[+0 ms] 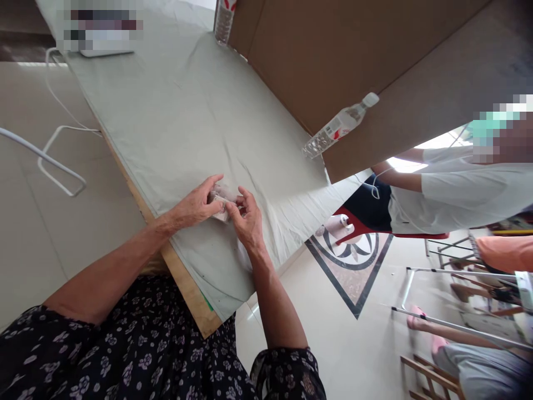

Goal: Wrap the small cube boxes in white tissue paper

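Between my two hands, low over the near end of the cloth-covered table (179, 116), is a small clear plastic packet or box (221, 195). Its exact kind and contents are too small to make out. My left hand (195, 204) grips its left side, with the thumb along the near edge and the fingers behind. On the other side my right hand (249, 219) pinches the packet's right edge between thumb and fingers. Part of the packet is hidden by the fingers. Something whitish and see-through (244, 254) lies beside my right wrist, partly covered by it.
A large cardboard panel (308, 55) stands across the table, with a clear water bottle (339, 126) at its near end and another bottle (225, 22) farther off. A white cable (62, 130) hangs at the left. Beyond the panel sits a person in a white shirt (449, 191).
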A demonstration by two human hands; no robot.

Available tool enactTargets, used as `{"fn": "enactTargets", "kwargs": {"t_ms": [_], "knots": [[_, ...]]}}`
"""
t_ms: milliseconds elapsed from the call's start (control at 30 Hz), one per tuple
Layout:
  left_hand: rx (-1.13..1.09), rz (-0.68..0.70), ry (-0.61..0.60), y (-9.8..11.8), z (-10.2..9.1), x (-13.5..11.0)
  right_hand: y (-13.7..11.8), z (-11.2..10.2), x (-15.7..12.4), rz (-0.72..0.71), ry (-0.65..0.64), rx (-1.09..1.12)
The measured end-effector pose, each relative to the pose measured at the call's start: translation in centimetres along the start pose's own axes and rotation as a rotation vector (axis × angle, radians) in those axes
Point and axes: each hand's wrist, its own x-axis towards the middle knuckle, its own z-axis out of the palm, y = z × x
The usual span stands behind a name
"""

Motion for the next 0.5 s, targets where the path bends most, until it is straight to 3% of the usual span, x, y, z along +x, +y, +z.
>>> {"fn": "enactTargets", "kwargs": {"t_ms": [233,500], "knots": [[-0.083,0.011,-0.033,-0.1,0.1,0.3,-0.4,-0.3,0.1,-0.031,0.043,0.034],[-0.06,0.025,-0.065,-0.2,-0.1,0.2,-1.6,-0.1,3.7,0.105,-0.097,0.328]]}}
